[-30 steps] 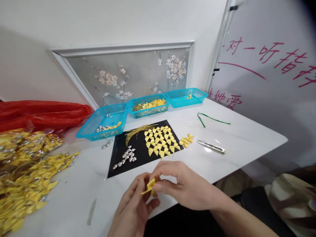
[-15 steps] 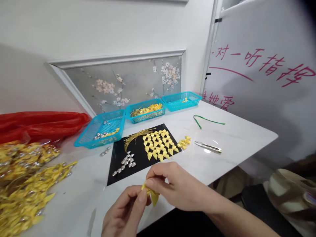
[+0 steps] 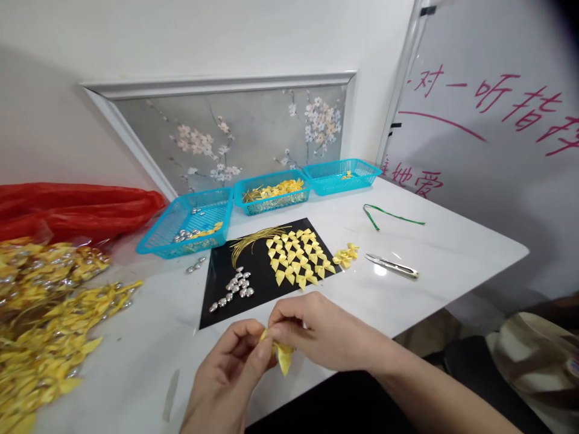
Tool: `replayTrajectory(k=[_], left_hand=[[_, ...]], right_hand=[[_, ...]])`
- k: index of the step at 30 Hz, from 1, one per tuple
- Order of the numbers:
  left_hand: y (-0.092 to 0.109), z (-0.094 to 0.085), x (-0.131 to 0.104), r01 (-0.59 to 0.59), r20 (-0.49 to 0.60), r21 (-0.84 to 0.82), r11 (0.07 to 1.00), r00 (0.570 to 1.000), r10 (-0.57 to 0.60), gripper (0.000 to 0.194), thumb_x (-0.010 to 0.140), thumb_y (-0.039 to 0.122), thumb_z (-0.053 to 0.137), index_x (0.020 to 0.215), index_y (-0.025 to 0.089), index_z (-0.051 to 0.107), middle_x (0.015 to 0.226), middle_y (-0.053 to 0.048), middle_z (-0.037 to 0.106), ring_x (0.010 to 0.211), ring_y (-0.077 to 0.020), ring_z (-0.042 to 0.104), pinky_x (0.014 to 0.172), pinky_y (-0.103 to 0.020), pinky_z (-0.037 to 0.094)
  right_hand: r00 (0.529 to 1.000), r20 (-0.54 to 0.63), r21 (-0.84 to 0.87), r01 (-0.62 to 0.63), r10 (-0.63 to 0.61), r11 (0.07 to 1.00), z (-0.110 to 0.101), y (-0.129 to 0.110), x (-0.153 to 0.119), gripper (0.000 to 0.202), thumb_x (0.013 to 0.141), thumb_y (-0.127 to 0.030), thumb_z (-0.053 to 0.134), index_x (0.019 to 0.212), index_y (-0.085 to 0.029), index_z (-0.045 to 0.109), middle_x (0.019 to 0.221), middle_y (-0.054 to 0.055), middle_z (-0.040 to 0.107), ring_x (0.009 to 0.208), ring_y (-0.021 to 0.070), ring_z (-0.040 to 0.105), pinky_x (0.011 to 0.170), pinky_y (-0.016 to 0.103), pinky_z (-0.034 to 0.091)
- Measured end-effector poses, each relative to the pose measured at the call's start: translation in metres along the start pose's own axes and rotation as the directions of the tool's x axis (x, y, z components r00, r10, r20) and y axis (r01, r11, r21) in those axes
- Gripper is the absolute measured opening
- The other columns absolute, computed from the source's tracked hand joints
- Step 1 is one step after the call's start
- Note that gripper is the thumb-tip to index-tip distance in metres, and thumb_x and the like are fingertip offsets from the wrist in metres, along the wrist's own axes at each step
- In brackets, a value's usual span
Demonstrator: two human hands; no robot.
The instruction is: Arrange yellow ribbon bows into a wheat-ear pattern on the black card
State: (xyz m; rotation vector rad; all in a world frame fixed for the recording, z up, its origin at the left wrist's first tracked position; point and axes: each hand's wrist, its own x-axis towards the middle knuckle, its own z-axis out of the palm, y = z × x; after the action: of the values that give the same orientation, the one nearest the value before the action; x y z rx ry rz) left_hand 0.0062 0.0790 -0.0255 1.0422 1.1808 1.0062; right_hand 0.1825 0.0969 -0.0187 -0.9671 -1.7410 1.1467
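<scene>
A yellow ribbon bow (image 3: 283, 358) is pinched between my two hands over the front edge of the table. My left hand (image 3: 235, 367) grips its left side with thumb and forefinger. My right hand (image 3: 312, 331) pinches it from the right, and one pointed ribbon tail hangs below. Fingers hide most of the bow. Just beyond lies a black mat (image 3: 262, 295) with rows of yellow bows (image 3: 296, 259), several silver beads (image 3: 237, 283) and a bundle of gold cords (image 3: 253, 241). More yellow bows (image 3: 346, 255) lie against the mat's right side.
Three blue baskets (image 3: 187, 250) line the wall. Thread snips (image 3: 392, 266) and a green ribbon (image 3: 395, 215) lie to the right on the white table (image 3: 452, 253). At left are a heap of yellow bow strands (image 3: 54, 355) and a red bag (image 3: 76, 208).
The camera view has shifted slightly, so the table things sit a little higher and further right. Both hands keep their pinch on the bow, with little change of pose.
</scene>
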Motion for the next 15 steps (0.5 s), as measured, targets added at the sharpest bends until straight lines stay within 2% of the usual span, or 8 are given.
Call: replayTrajectory(k=[2, 4, 7, 11, 15], left_hand=[[-0.001, 0.002, 0.002, 0.0, -0.009, -0.013, 1.0, 1.0, 0.0, 0.027, 0.069, 0.044, 0.084, 0.08, 0.022, 0.072, 0.079, 0.0, 0.068, 0.08, -0.0166, 0.061, 0.075, -0.023, 0.054], [-0.003, 0.003, 0.004, -0.016, -0.067, -0.047, 0.999, 0.998, 0.013, 0.031, 0.066, 0.044, 0.087, 0.081, 0.022, 0.072, 0.08, 0.0, 0.069, 0.077, -0.0159, 0.062, 0.074, -0.022, 0.055], [-0.01, 0.002, 0.005, -0.052, -0.166, -0.065, 0.997, 0.985, 0.041, 0.042, 0.06, 0.046, 0.09, 0.09, 0.024, 0.072, 0.081, 0.001, 0.071, 0.077, -0.0154, 0.064, 0.074, -0.021, 0.056], [-0.021, 0.0, 0.006, -0.089, -0.191, -0.055, 0.995, 0.979, 0.077, 0.046, 0.063, 0.049, 0.088, 0.098, 0.026, 0.07, 0.081, 0.001, 0.072, 0.081, -0.0162, 0.067, 0.076, -0.02, 0.055], [-0.023, 0.001, 0.001, -0.056, -0.178, -0.046, 0.997, 0.983, 0.047, 0.046, 0.061, 0.053, 0.086, 0.093, 0.023, 0.073, 0.084, -0.004, 0.074, 0.082, -0.0234, 0.069, 0.075, -0.029, 0.058]], right_hand=[[0.999, -0.044, 0.106, -0.027, 0.032, 0.994, 0.002, 0.006, -0.001, 0.017, 0.097, -0.018, 0.054, 0.081, -0.016, 0.061, 0.071, -0.003, 0.058, 0.064, 0.01, 0.051, 0.058, 0.019, 0.037], [0.992, -0.094, 0.252, -0.054, 0.08, 0.966, 0.005, 0.013, -0.006, 0.023, 0.101, -0.029, 0.048, 0.087, -0.015, 0.06, 0.078, 0.0, 0.06, 0.069, 0.0122, 0.054, 0.063, 0.022, 0.042], [0.977, -0.094, 0.419, -0.135, 0.191, 0.898, 0.012, 0.021, -0.017, 0.03, 0.097, -0.042, 0.054, 0.089, -0.014, 0.059, 0.079, 0.003, 0.059, 0.07, 0.0142, 0.054, 0.066, 0.025, 0.043], [0.97, -0.076, 0.514, -0.162, 0.232, 0.843, 0.02, 0.019, -0.025, 0.031, 0.082, -0.041, 0.074, 0.085, -0.014, 0.06, 0.078, 0.001, 0.058, 0.071, 0.0134, 0.049, 0.066, 0.024, 0.037], [0.964, -0.107, 0.491, -0.163, 0.245, 0.856, 0.022, 0.013, -0.024, 0.026, 0.084, -0.038, 0.069, 0.08, -0.014, 0.06, 0.073, 0.001, 0.057, 0.069, 0.0141, 0.048, 0.065, 0.026, 0.036]])
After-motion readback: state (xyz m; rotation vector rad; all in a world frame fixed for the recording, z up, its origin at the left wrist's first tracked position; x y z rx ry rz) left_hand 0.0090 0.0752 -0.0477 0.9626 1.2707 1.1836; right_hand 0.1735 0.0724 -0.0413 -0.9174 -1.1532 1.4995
